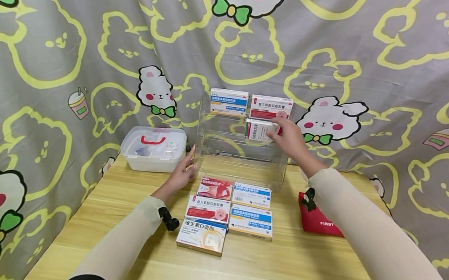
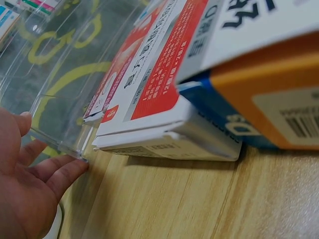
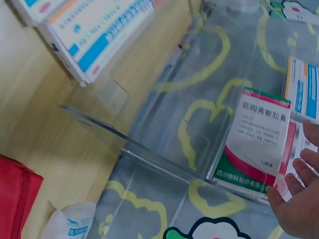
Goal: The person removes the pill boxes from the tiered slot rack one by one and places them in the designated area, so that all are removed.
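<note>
A clear tiered display rack (image 1: 239, 169) stands at the back of the table. On its top tier are a blue-and-white medicine box (image 1: 229, 99) and a red-and-white medicine box (image 1: 266, 107). One tier lower, a white medicine box with green and magenta bands (image 3: 256, 127) leans at the right end. My right hand (image 1: 291, 142) is at that box's right side, its fingers loosely extended in the right wrist view; whether they touch the box I cannot tell. With fingers spread, my left hand (image 2: 30, 184) touches the rack's lower left edge.
In front of the rack lie several medicine boxes, among them a red one (image 1: 214, 188), a blue-and-white one (image 1: 251, 221) and a vitamin D box (image 1: 201, 237). A lidded white case (image 1: 153, 162) stands left; a red first-aid pouch (image 1: 318, 219) lies right, near a white packet (image 3: 70, 221).
</note>
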The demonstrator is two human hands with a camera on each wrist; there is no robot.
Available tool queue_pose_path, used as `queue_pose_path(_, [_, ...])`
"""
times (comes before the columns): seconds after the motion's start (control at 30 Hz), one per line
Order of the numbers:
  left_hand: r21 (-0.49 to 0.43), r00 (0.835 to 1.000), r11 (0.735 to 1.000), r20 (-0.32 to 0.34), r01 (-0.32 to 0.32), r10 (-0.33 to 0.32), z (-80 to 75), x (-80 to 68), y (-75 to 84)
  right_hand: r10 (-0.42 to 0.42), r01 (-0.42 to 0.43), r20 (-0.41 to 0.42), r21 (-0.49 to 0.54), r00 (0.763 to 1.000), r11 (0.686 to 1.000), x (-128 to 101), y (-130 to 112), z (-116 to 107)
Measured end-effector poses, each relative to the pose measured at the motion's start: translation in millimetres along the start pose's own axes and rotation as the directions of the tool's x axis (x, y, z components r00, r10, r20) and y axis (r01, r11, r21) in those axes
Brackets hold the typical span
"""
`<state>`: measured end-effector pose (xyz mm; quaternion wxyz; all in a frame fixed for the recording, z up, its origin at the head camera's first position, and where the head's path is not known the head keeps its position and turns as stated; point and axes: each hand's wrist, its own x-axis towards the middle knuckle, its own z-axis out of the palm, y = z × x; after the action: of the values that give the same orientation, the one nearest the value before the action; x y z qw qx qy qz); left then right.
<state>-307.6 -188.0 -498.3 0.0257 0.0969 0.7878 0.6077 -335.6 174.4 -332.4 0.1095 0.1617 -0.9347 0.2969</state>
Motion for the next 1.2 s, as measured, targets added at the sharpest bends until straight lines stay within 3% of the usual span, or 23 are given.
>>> queue_pose_path(0.23, [-0.011, 1.0, 1.0, 0.012, -0.004, 0.004, 0.3, 0.0, -0.4, 0.102, -0.103, 0.026, 0.011, 0.994, 0.995, 13.7, 3.4, -4.3])
queue_pose_path(0.43, [-0.007, 1.0, 1.0, 0.005, -0.003, 0.003, 0.0, -0.2, -0.3, 0.14, -0.139, 0.051, -0.024, 0.989, 0.99, 18.2, 0.5, -1.7])
queue_pose_path(1.2, [0.004, 0.999, 1.0, 0.013, 0.031, -0.031, -0.6, 0.4, 0.5, 0.187, -0.185, -0.088, 0.032, 0.978, 0.982, 17.4, 10.7, 11.3])
